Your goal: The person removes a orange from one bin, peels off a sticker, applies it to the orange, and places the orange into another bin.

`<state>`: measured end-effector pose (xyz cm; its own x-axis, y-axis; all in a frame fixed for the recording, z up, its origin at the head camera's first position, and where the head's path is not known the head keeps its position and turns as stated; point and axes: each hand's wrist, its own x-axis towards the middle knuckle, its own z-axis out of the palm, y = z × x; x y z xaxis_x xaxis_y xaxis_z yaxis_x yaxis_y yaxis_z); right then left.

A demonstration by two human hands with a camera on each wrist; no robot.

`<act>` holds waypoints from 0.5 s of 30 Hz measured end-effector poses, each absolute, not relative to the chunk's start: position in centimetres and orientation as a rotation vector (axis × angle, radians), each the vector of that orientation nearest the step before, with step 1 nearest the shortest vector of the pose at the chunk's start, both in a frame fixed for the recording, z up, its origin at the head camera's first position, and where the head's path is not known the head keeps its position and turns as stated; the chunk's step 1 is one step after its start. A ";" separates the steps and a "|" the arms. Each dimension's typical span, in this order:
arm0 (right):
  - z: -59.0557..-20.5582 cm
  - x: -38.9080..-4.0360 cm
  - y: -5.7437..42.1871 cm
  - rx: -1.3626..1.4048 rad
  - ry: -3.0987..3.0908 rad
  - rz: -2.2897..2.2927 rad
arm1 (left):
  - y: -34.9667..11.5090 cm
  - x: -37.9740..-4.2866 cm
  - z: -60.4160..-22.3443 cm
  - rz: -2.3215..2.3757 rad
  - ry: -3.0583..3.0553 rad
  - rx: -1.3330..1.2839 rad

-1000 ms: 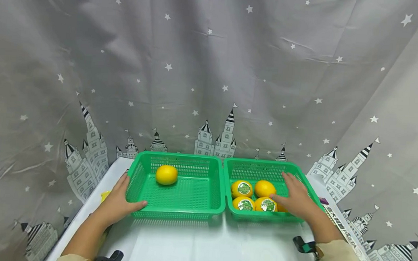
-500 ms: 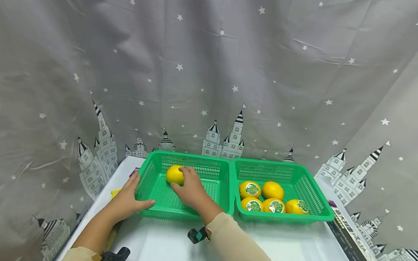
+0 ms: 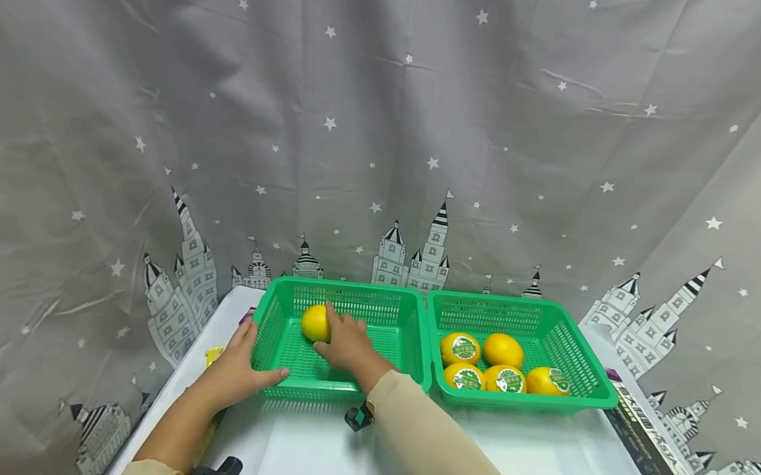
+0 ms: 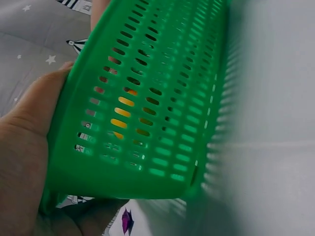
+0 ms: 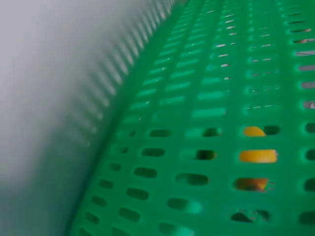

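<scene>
Inside the left green basket (image 3: pixel 376 395) lies one lemon (image 3: pixel 314 324), near its back left. My right hand (image 3: pixel 350 344) reaches over the front rim and grips that lemon, fingers at its right side and thumb in front. At the basket's front left corner, my left hand (image 3: pixel 228 374) holds the rim, fingers along the outer left wall and thumb over the front edge. In the left wrist view the corner sits between thumb and fingers. Only basket slots show in the right wrist view, with yellow lemon (image 5: pixel 258 156) behind; the right hand is hidden there.
A second green basket (image 3: pixel 521 402) stands against the first on the right and holds several lemons (image 3: pixel 504 350), most with stickers. A long black printed box (image 3: pixel 657 455) lies along the table's right edge. Something yellow (image 3: pixel 213 354) lies beyond my left hand. A starry curtain hangs behind.
My right hand has moved left from the right basket to the left one and taken hold of the lemon there. My left hand stays at the corner. The head view has shifted slightly.
</scene>
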<state>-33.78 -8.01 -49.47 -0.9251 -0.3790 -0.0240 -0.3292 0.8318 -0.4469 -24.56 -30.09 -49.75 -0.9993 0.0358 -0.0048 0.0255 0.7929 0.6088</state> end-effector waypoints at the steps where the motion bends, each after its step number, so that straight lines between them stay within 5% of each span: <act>1: -49.4 -33.8 -8.1 -0.552 2.921 -0.664 | -30.1 -24.6 -49.8 1.007 2.956 0.050; 15: -49.5 -33.1 -8.9 -0.704 2.713 -0.748 | -30.4 -24.7 -50.0 1.011 2.963 0.035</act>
